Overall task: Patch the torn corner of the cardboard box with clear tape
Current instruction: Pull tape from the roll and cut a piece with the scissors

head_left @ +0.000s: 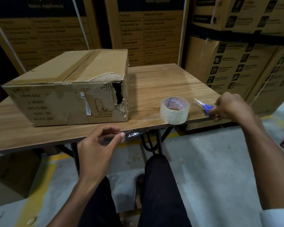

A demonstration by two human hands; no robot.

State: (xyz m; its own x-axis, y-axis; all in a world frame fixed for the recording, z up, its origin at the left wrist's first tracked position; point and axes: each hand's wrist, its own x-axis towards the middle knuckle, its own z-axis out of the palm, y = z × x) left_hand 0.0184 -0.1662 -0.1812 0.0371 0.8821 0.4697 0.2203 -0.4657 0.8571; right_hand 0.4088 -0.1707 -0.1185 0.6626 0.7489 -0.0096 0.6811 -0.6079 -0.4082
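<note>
A brown cardboard box (67, 89) sits on the left half of a wooden table (162, 82). Its near right corner (119, 95) is torn open, leaving a dark hole with ragged edges. To the right of the box, a roll of clear tape (175, 110) stands near the table's front edge. A strip of clear tape (134, 133) runs from the roll along that edge, and my left hand (98, 145) pinches its free end between thumb and fingers. My right hand (231, 105) grips blue-handled scissors (203, 105) at the table's right edge, blades pointing toward the roll.
Tall stacks of printed cartons (236, 54) stand close behind and to the right of the table. My dark-trousered leg (159, 185) is below the table edge, over a concrete floor with yellow lines (38, 185). Black metal table legs (149, 141) show underneath.
</note>
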